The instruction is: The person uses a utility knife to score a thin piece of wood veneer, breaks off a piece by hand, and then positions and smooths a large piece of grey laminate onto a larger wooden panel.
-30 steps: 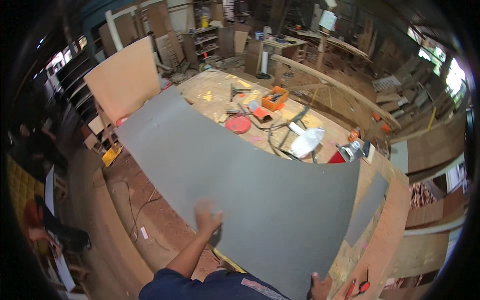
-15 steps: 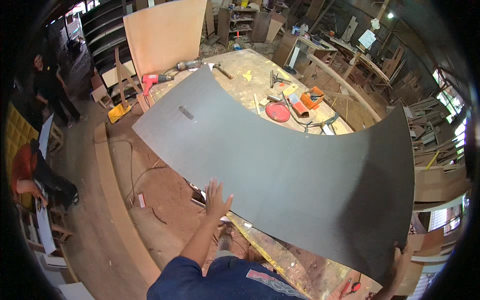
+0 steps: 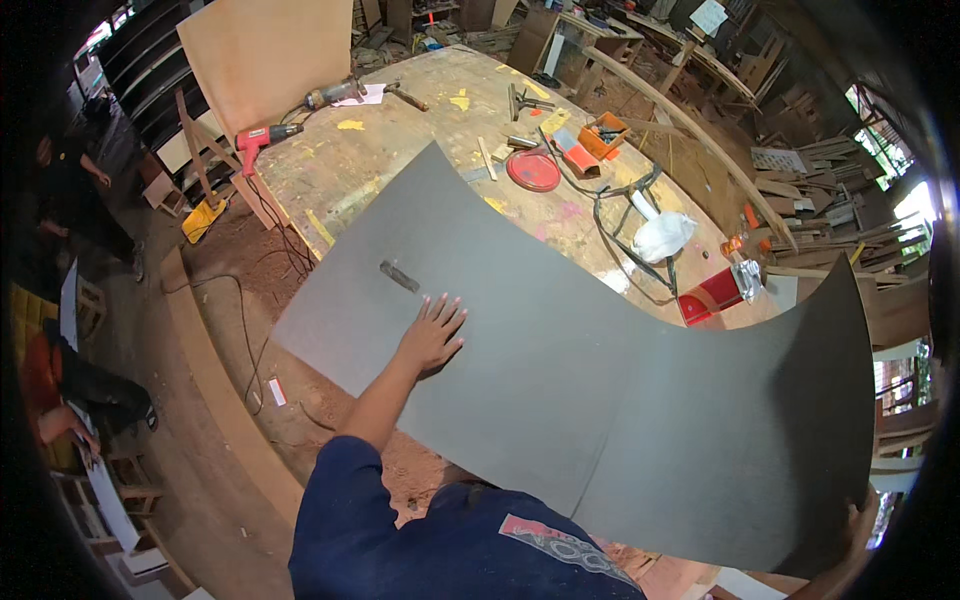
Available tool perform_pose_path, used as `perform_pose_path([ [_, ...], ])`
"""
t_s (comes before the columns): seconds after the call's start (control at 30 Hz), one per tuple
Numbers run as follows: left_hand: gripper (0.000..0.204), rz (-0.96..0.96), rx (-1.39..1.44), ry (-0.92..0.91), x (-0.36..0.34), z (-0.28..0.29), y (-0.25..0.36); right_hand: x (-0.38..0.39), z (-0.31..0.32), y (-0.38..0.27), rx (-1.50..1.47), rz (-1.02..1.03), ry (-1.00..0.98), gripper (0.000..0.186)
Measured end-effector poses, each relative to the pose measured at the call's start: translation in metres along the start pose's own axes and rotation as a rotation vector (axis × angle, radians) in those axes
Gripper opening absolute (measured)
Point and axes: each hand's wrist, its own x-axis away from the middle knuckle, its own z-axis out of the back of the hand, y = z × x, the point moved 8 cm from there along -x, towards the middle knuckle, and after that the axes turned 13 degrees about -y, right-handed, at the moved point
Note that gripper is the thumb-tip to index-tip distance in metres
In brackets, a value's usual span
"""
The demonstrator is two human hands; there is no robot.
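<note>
And here the left hand (image 3: 433, 333) is laid palm-down on the grey sheet (image 3: 530, 360), fingers spread wide, nothing pinched — just below and right of a dark rectangular mark (image 3: 400, 277). Over at the far right, the sheet's edge is held in the right hand (image 3: 857, 522), or so it seems; the fingers are caught in shadow and partly hidden, so how tightly they are closed cannot be told. The grey sheet is spread over the near side of the workbench (image 3: 400, 145), its left corner carried out over the floor, its right end bent upward. Past its long inward curve, a red tin (image 3: 708, 296) is seen, then a white bag (image 3: 664, 238), a red round lid (image 3: 533, 171) and an orange box (image 3: 600, 140). To the left, a red heat gun (image 3: 260, 142) is rested near a grey power tool (image 3: 335, 93) — and behind them a pale panel (image 3: 268, 50) is stood upright
</note>
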Motion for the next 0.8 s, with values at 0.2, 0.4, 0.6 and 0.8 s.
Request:
perform_pose_path([
  [0.2,0.062,-0.092,-0.244,0.063,-0.027,0.009,-0.070,0.018,0.012,0.062,0.179,-0.091,-0.022,0.060],
  [0.4,0.053,0.786,-0.334,0.171,0.042,0.168,-0.231,0.043,-0.015,-0.024,0.352,-0.428,-0.110,0.059],
  [0.6,0.062,0.678,0.079,0.194,0.034,0.197,-0.239,0.066,-0.046,0.030,0.407,-0.194,0.065,0.055],
  [0.8,0.066,0.450,0.730,0.182,0.101,0.188,-0.155,0.075,-0.048,-0.075,0.343,-0.253,0.068,0.051],
])
